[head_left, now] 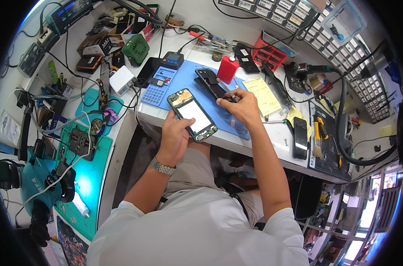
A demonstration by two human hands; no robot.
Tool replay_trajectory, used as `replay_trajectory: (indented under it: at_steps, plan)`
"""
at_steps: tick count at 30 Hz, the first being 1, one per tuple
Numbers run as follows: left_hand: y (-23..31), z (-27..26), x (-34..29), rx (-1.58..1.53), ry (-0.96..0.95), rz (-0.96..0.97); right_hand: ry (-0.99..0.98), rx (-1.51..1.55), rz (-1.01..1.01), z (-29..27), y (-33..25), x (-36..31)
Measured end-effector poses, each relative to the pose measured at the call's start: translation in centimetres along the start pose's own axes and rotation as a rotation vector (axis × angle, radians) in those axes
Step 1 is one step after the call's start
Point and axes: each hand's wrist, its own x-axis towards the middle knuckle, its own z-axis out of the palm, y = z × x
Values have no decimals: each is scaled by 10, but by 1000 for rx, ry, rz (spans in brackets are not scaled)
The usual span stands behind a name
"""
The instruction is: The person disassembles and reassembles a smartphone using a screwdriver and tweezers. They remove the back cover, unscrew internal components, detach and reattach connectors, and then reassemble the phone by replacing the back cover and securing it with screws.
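My left hand (173,135) is closed around an opened smartphone (192,114), thumb on its front edge and fingers behind. The phone shows a bright white panel in its middle and bare circuit boards at both ends. It is held tilted over the bench's near edge. In my right hand (243,107) a slim silver tool (228,91) is pinched, pointing away from me; its exact kind is unclear. Beyond that tool's tip, a dark phone part (206,76) lies on the blue mat (187,79). A red bottle (228,70) stands just behind it.
A blue parts tray (155,93) lies at the mat's left. Yellow paper (262,95), a screwdriver (279,121) and a black phone (300,137) are on the right. A green fan (135,49) stands at the back left. Left on the bench is a teal mat (88,177).
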Motion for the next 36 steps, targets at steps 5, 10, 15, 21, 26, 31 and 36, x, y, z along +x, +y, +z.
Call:
replay_trajectory:
  at_steps: [5,10,15,21,26,31,36]
  plan:
    - [0,6,24,-26,13,32,-17,-47,-21,2,-11,-10]
    - [9,3,57,-90,-29,107,-22,-68,7,-1,-14,-13]
    - [10,-8,81,-160,-33,95,0,-25,-41,-2,-14,-12]
    - [-1,-16,90,-140,-5,55,-55,227,81,-9,-8,-6]
    - [-3,-14,90,-48,-15,78,-74,501,85,-12,-1,-3]
    - [-3,-11,89,9,-25,77,-182,854,223,-23,6,1]
    - [-4,-10,91,28,4,61,-316,1148,216,-28,18,6]
